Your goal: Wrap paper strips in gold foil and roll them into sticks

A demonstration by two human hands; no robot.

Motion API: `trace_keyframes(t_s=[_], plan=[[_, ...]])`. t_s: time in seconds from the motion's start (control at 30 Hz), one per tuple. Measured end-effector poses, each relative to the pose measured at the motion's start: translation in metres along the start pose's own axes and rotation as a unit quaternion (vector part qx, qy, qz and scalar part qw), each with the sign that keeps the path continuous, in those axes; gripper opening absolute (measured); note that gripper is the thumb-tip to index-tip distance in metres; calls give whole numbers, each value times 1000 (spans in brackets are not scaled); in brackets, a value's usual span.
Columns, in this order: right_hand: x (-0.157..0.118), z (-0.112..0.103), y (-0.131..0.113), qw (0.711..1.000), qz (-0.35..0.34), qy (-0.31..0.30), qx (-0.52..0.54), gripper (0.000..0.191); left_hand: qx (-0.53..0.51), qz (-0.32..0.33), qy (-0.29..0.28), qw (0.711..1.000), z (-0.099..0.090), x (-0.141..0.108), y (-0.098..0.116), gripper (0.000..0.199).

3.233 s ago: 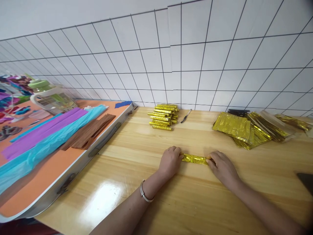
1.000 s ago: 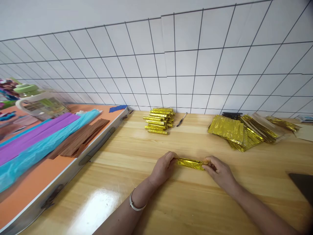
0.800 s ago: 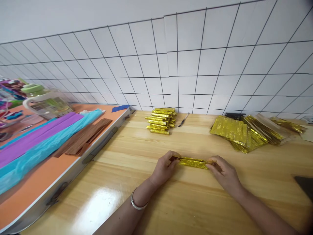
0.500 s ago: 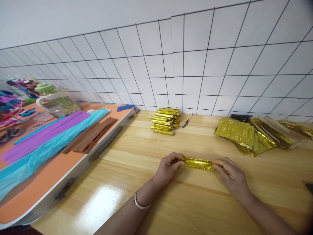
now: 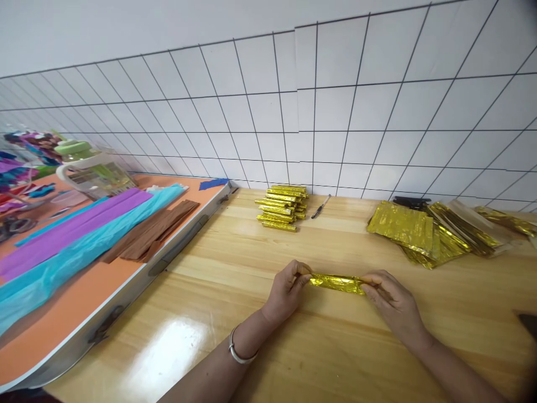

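A folded strip of shiny gold foil (image 5: 337, 283) is stretched level between my two hands, low over the wooden table. My left hand (image 5: 289, 288), with a silver bangle on its wrist, pinches the strip's left end between thumb and fingers. At the right end, my right hand (image 5: 392, 302) grips it the same way. Beyond them, near the wall, lies a stack of narrow gold foil rolls (image 5: 282, 208). Flat gold foil sheets (image 5: 403, 226) are piled at the right.
A pen (image 5: 321, 207) lies beside the stack. On the left, an orange-topped surface (image 5: 79, 313) holds purple crepe paper (image 5: 84, 229), blue and brown strips, scissors and a green-lidded container (image 5: 73, 148). A dark pointed object (image 5: 529, 323) shows at the right edge.
The foil strip looks narrower and flatter between my fingers, and it has shifted slightly left with my hands. Both hands keep their hold; the view has moved a little.
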State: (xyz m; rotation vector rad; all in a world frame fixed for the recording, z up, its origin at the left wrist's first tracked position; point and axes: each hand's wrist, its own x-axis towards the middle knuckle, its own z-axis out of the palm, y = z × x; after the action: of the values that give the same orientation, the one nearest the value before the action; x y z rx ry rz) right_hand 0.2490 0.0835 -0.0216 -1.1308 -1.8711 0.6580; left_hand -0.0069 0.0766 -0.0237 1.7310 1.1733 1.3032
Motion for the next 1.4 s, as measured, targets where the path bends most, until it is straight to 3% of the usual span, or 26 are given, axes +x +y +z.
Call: trace_keyframes(t_s=[0.27,0.43,0.93,1.07,1.27,1.4], plan=[[-8,9,4,986,115,13,120,21,46,80,18,996,-1,-2,0,8],[-8,8,-1,980,151,10,127,18,54,109,19,992,0,-3,2,9],[-12,4,-6,987,131,-16,94,17,56,137,31,988,0,-4,0,12],[-9,4,-11,980,168,-38,98,35,48,156,38,986,1,-5,0,14],[-1,-2,-13,991,96,-93,28,27,70,165,40,983,-2,-4,4,19],[2,-6,-13,992,80,-95,-18,20,94,190,23,977,-5,0,10,22]])
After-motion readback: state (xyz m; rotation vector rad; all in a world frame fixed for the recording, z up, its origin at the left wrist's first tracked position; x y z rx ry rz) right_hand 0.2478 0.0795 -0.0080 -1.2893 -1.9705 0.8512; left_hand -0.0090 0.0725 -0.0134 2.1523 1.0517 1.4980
